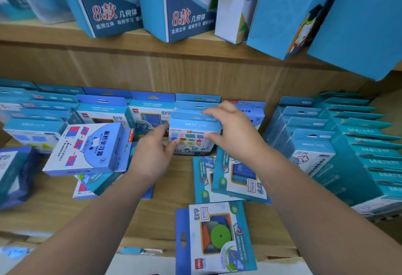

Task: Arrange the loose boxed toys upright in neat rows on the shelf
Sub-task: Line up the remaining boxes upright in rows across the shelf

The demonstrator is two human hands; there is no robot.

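A small blue and white toy box (192, 137) printed with coloured shapes stands upright in the middle of the wooden shelf (165, 185), in front of a row of like boxes. My left hand (152, 155) grips its left edge with thumb and fingers. My right hand (230, 131) holds its top and right side, fingers curled over the hang tab. Loose boxes lie flat nearby: one with a green disc (215, 237) at the front edge, two overlapping (235, 177) under my right forearm, and a tilted white and blue one (91, 148) on a small pile at the left.
Upright rows of blue boxes (339, 140) fill the right side of the shelf, and more rows (39, 109) stand at the back left. Tall blue boxes (187, 7) lean on the upper shelf overhead. A dark blue box (15, 177) sits at the far left.
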